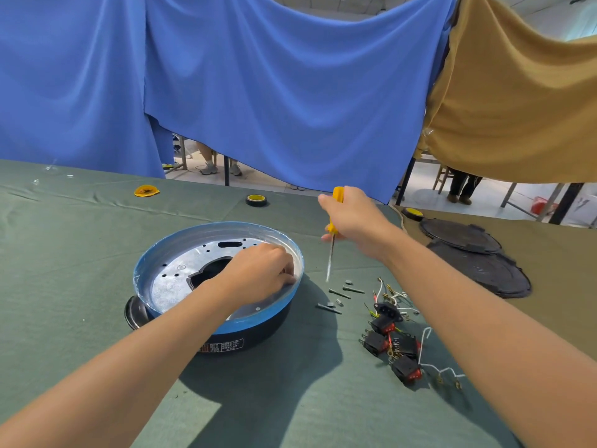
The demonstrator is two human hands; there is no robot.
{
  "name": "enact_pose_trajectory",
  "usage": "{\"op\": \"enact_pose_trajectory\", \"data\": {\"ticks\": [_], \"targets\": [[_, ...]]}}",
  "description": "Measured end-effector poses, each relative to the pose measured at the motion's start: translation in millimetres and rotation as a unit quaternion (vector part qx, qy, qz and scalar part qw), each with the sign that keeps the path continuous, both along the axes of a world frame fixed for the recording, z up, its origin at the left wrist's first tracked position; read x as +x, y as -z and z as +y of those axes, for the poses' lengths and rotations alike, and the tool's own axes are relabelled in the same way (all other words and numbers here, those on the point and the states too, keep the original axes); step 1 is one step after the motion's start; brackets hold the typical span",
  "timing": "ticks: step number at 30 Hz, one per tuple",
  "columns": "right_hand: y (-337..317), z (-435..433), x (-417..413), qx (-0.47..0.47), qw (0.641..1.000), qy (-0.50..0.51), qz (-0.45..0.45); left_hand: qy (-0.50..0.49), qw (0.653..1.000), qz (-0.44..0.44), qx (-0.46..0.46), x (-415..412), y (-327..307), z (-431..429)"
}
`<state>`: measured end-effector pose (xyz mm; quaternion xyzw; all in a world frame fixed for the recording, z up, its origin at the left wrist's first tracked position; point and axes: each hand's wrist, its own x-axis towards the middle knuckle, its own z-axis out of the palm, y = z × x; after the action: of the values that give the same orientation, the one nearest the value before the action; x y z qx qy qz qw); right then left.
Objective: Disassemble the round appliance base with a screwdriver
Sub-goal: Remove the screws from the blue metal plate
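Underfoot, so to speak, a green cloth (80, 253) covers the table, meeting an olive cloth (549, 286) on the right. Blue drapes (258, 92) and a tan drape (517, 108) hang behind the far edge, and under their hems show floor, table legs and other people's feet.

The base (252, 334) sits upside down left of centre, well in from every edge, with open cloth to its left and in front. Its blue-edged rim rings a metal plate (174, 282) with a large cut-out.

The left hand (261, 270) reaches inside, fingers curled down against the right inner wall; whether they pinch anything I cannot tell. The right hand (352, 218) wraps its fingers round the yellow handle of the screwdriver (330, 257), held upright and clear of the base, tip down just above the cloth.

Just right of that tip lie loose screws (339, 294), and nearer the front a tangle of black switches (394, 344) with wires (crowding the right side). Two black covers (478, 253) overlap on the olive cloth. A tape roll (256, 200) and a yellow disc (147, 191) lie near the far edge.
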<state>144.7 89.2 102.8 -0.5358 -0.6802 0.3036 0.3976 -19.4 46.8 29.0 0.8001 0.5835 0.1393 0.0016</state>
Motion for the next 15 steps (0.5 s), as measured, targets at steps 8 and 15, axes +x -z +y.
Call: {"op": "enact_pose_trajectory", "data": {"ticks": [8, 15], "targets": [[54.0, -12.1, -15.3, -0.153, 0.979, -0.049, -0.126, 0.019, 0.999, -0.031, -0.036, -2.6, -2.3, 2.0], [62.3, -6.7, -23.0, -0.147, 0.985, -0.05, -0.073, 0.02, 1.0, -0.007, -0.01, -2.1, -1.1, 2.3]]}}
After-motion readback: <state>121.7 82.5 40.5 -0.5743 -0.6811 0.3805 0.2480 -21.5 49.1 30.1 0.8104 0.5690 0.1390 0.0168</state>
